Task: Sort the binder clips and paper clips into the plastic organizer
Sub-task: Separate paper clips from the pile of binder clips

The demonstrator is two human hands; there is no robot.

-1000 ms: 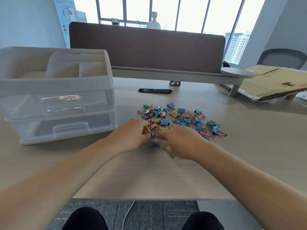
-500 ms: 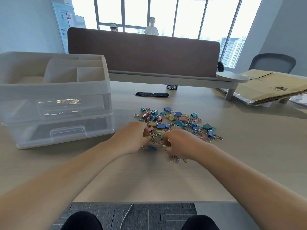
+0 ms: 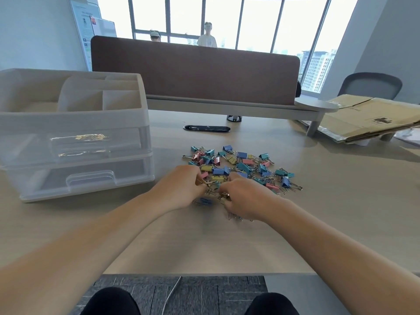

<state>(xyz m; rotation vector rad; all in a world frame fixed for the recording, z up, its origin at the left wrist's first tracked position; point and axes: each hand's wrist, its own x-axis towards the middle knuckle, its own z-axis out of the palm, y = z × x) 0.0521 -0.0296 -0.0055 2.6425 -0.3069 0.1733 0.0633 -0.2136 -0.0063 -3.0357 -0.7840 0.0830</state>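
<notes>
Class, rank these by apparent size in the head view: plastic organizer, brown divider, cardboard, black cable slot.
1. plastic organizer, though being nearer the camera makes its lead over the divider unsure
2. brown divider
3. cardboard
4. black cable slot

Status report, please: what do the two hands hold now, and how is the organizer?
Left hand, right hand: both pinching gold clips at near edge of clip pile. Organizer at left, drawers closed. Nothing seen between them.

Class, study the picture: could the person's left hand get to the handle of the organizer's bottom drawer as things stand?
Probably yes. Only bare desk lies between the left hand and the drawer handle, which faces the person. The hand grips gold clips, though, so pulling may be awkward.
</notes>
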